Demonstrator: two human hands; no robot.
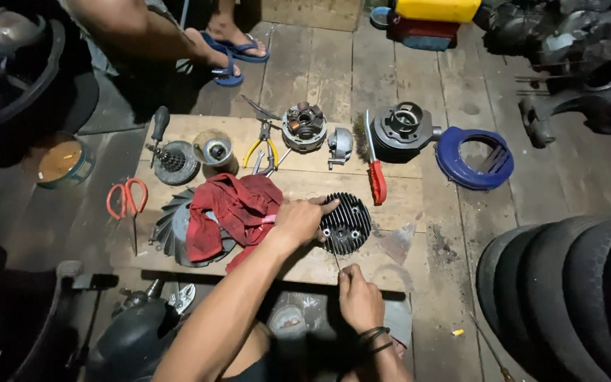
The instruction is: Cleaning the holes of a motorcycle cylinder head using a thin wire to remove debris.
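Your right hand (359, 301) sits closest to you at the near edge of the wooden worktop (305, 263), fingers pinched shut on a thin metal tool (336, 261) whose tip reaches up to the finned cylinder head (346, 223). Your left hand (298, 222) crosses over from the other side and rests on the left rim of that round black cylinder head, fingers curled over its fins to steady it; the head lies flat on the worktop, near the middle of its front half. Just left of your left hand lies a crumpled red rag (231, 212), draped over a dark fan wheel (173, 230) with curved blades. Further left are orange-handled scissors (127, 198). Behind these, along the back of the worktop, you have a toothed gear with a screwdriver (167, 159), a small round cup-shaped part (214, 148), yellow-handled pliers (263, 148), a stator with copper coils (303, 127), a red-handled wire brush (373, 166) and a dark cylinder block (403, 131). A blue plastic shroud (472, 159) lies on the floor planks just right of it. At the far end, another person's feet in blue sandals (231, 53) stand on the floor.
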